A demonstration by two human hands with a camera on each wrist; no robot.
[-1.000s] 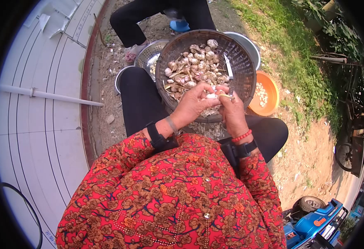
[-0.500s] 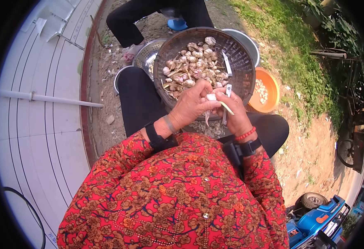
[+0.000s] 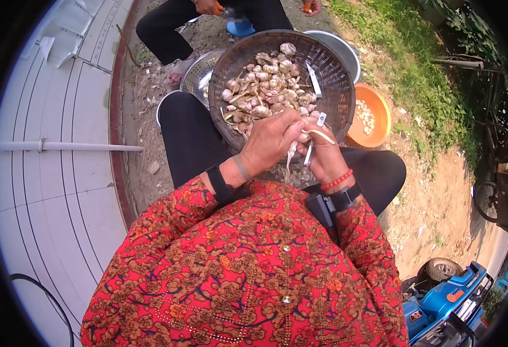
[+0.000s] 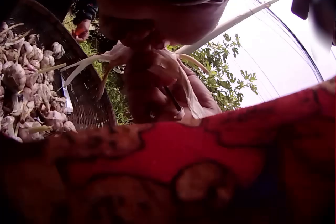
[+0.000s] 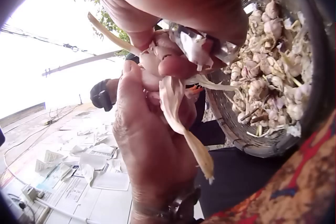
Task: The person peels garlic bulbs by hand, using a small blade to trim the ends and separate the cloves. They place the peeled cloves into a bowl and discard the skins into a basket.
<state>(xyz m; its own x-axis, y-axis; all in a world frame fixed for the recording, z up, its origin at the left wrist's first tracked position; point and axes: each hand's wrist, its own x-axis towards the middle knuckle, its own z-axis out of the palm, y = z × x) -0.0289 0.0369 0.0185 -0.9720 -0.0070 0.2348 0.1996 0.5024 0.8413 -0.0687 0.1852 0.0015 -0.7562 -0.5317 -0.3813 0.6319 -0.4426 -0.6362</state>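
Both hands meet over the near rim of a wicker basket (image 3: 339, 75) full of garlic bulbs (image 3: 274, 81). My left hand (image 3: 268, 139) grips a garlic bulb (image 5: 152, 61) between thumb and fingers. My right hand (image 3: 326, 159) holds a slim metal knife (image 3: 321, 120) across its palm, its thumb and fingertips also against the bulb. A pale stalk (image 3: 320, 135) sticks out to the right, and a loose papery skin (image 5: 176, 103) dangles beneath. In the left wrist view the left hand (image 4: 157, 24) covers most of the bulb.
A second knife (image 3: 314, 81) lies inside the basket's right side. Right of it stands an orange bowl (image 3: 381, 130) with peeled cloves; a metal basin (image 3: 346, 49) and a colander (image 3: 193, 78) sit behind. Opposite, another person's hand (image 3: 208, 7) holds something orange.
The knife has swung in the right hand and now slants across the palm. The papery skin hangs lower from the bulb. The other person's hands have come into view at the top.
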